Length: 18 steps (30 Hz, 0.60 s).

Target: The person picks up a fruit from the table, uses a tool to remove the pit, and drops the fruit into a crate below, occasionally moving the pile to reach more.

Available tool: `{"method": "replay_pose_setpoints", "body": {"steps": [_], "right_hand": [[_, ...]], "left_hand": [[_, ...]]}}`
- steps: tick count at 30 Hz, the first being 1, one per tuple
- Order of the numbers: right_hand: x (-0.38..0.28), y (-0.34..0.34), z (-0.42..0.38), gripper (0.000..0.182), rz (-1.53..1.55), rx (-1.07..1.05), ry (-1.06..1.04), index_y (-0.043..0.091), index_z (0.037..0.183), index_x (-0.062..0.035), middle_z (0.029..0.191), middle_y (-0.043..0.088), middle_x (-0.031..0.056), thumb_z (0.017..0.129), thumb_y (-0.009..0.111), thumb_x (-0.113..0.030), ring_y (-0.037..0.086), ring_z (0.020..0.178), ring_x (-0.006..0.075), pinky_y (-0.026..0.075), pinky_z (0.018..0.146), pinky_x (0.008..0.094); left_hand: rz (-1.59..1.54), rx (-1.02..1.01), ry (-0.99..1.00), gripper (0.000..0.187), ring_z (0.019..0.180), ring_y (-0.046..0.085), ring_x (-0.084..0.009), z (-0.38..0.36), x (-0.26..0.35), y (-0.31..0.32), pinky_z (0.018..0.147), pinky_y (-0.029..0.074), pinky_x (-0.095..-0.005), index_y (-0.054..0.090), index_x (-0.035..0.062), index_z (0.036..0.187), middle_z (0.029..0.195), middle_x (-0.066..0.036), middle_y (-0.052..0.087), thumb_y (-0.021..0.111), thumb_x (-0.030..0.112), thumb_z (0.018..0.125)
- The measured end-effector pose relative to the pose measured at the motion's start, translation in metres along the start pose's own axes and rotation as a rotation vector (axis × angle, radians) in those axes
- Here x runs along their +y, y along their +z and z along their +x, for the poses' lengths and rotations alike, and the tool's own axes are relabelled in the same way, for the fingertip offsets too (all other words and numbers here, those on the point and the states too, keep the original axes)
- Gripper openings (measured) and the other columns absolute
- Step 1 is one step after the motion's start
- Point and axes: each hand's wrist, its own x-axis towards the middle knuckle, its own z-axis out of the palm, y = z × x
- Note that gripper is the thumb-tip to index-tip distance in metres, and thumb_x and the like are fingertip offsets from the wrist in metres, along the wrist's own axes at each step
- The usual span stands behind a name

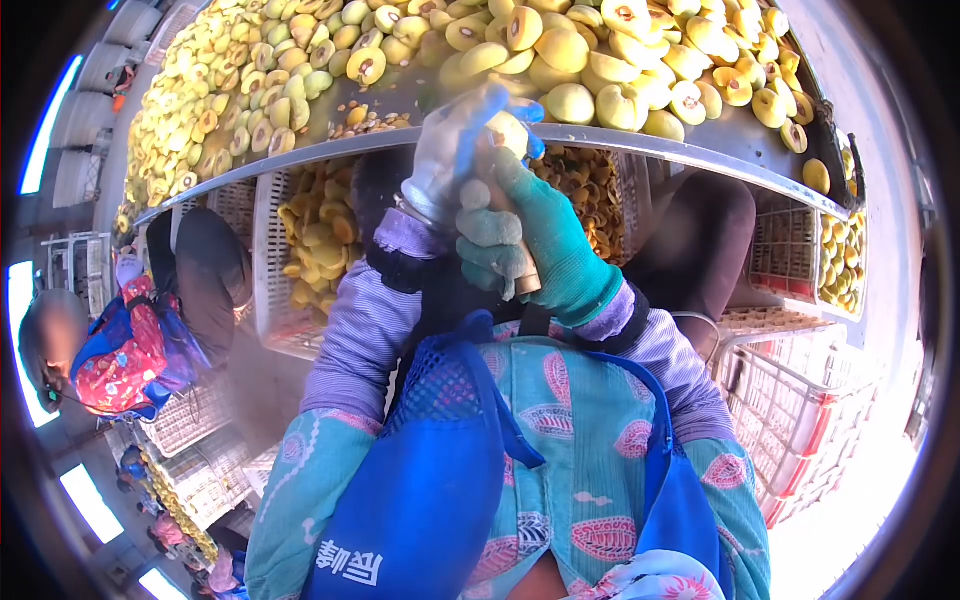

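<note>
A wooden handle [528, 280] points its butt toward 5 o'clock, its long axis running up to 11, with the right hand [525, 225] clenched around it. Just beyond, near that fist's 12 o'clock, a pale fruit [510, 132] rests in the grasp of the left hand [440, 158], its own axis blurred. Farther out, cut fruit [367, 66] spreads across the worktop [425, 72].

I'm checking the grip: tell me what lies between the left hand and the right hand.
In the head view, a pale yellow fruit piece lies between the left hand and the right hand; blur hides its exact contacts.
</note>
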Motion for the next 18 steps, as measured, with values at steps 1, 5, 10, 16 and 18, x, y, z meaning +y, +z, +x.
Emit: {"method": "replay_pose_setpoints", "body": {"steps": [1, 5, 10, 16, 18], "right_hand": [[0.0, 0.005, -0.002, 0.044, -0.081, 0.097, 0.023, 0.052, 0.089, -0.0147, 0.056, 0.04, -0.0071, 0.1, 0.041, -0.056, 0.036, 0.04, 0.0076, 0.031, 0.039, 0.024], [-0.005, -0.002, -0.001, 0.044, 0.038, 0.04, 0.139, 0.054, 0.091, -0.0137, 0.055, 0.039, -0.0079, 0.102, 0.037, -0.053, 0.034, 0.04, 0.0073, 0.03, 0.039, 0.0241], [0.016, -0.002, 0.009, 0.046, 0.254, -0.356, 0.206, 0.055, 0.094, -0.0118, 0.055, 0.039, -0.0079, 0.104, 0.033, -0.05, 0.032, 0.039, 0.0069, 0.029, 0.039, 0.0242], [-0.007, -0.072, -0.011, 0.039, 0.292, 0.218, 0.181, 0.053, 0.084, -0.0128, 0.058, 0.047, -0.0043, 0.099, 0.051, -0.049, 0.044, 0.043, 0.0081, 0.036, 0.038, 0.0235], [-0.002, -0.071, -0.015, 0.04, 0.214, 0.35, 0.218, 0.052, 0.083, -0.013, 0.058, 0.046, -0.004, 0.098, 0.053, -0.05, 0.044, 0.044, 0.008, 0.036, 0.038, 0.0233]], "left_hand": [[-0.006, -0.002, -0.069, 0.051, 0.068, 0.063, -0.0161, -0.001, 0.002, 0.0, 0.066, 0.051, -0.0272, 0.066, -0.0087, 0.102, 0.077, -0.011, 0.067, 0.055, 0.041, 0.097], [0.01, 0.088, -0.126, 0.056, 0.068, 0.061, -0.0152, -0.016, 0.013, 0.007, 0.067, 0.051, -0.0276, 0.062, -0.0089, 0.107, 0.081, -0.009, 0.067, 0.05, 0.045, 0.099], [0.153, 0.383, 0.018, 0.035, 0.072, 0.062, -0.0144, -0.047, 0.006, -0.047, 0.069, 0.051, -0.0272, 0.061, -0.0024, 0.113, 0.084, -0.006, 0.068, 0.061, 0.027, 0.095], [1.063, 0.588, -0.347, 0.049, 0.09, 0.066, -0.017, -0.06, 0.048, -0.127, 0.084, 0.052, -0.0299, 0.064, -0.0039, 0.117, 0.103, -0.014, 0.071, 0.077, 0.027, 0.082], [1.126, 0.339, 0.001, 0.05, 0.099, 0.066, -0.0224, -0.009, 0.037, -0.121, 0.092, 0.05, -0.0326, 0.063, 0.0009, 0.123, 0.113, -0.016, 0.069, 0.074, 0.026, 0.081]]}}
